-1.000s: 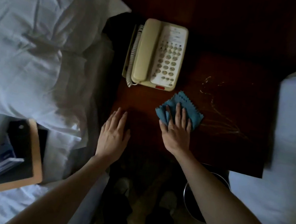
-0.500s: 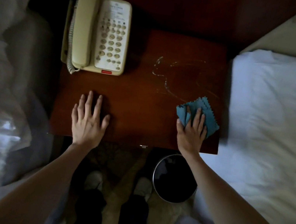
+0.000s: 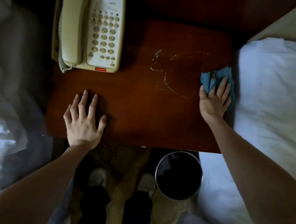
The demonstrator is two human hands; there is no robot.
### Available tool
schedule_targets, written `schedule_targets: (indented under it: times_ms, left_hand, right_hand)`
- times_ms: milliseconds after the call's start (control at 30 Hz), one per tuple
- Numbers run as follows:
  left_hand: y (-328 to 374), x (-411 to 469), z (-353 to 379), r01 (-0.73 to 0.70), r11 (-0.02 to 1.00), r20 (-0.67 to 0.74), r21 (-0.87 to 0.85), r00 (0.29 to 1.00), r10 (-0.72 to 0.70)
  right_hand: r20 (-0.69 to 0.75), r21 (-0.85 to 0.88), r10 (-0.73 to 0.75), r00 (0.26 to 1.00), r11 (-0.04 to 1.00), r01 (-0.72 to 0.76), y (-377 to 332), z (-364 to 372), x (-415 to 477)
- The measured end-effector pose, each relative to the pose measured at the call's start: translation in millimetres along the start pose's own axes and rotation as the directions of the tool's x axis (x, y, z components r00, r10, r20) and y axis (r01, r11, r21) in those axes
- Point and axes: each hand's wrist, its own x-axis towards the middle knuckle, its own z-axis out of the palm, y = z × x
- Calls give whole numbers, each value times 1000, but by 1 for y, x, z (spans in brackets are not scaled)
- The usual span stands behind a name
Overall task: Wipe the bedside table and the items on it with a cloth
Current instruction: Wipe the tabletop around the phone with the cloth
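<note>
The fingers [image 3: 223, 85] of the right hand [image 3: 213, 101] lie straight and close together, pressing flat on a blue cloth [image 3: 209, 79]. The thumb lies along the cloth's left side. The cloth is bunched under this hand at the right edge of the worktop [image 3: 142, 115]. Its zigzag edge shows past the fingertips, and a strip of it shows to the right of the hand.

The fingers [image 3: 83, 101] of the left hand [image 3: 83, 123] are spread wide and rest flat on the bare wood near the front edge, left of centre, holding nothing.

Between the hands, nearer the right one, thin pale streaks [image 3: 164, 71] glint on the dark wood. A cream phone [image 3: 89, 27] sits at the back left of the worktop, well apart from the cloth. Its handset is in the cradle and a coiled cord loops at its front corner.

A white pillow [image 3: 282, 90] lies against the worktop's right side, just beside the cloth. A bed [image 3: 5, 62] on the left is blurred. On the floor below the front edge stands a round bin [image 3: 179, 175] with a dark inside, just right of two shoes [image 3: 146, 183].
</note>
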Motion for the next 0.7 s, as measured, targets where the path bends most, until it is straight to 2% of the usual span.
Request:
schedule_targets:
  times_ms: [167, 333, 533, 700]
  left_hand:
    - [-2, 0, 2, 2, 1000, -15, 6, 1000, -2]
    - [-2, 1, 3, 1, 1000, -7, 11, 1000, -1]
    - [-3, 1, 3, 5, 1000, 5, 15, 1000, -5]
    - [-3, 1, 2, 2, 1000, 21, 9, 1000, -2]
  right_hand:
    - [26, -36, -83, 996, 996, 84, 6, -6, 12]
    - [-22, -98, -196, 980, 976, 193, 24, 3, -27]
    - [-18, -113, -127, 992, 986, 124, 34, 24, -101]
    - [-24, -113, -123, 992, 986, 119, 4, 48, -151]
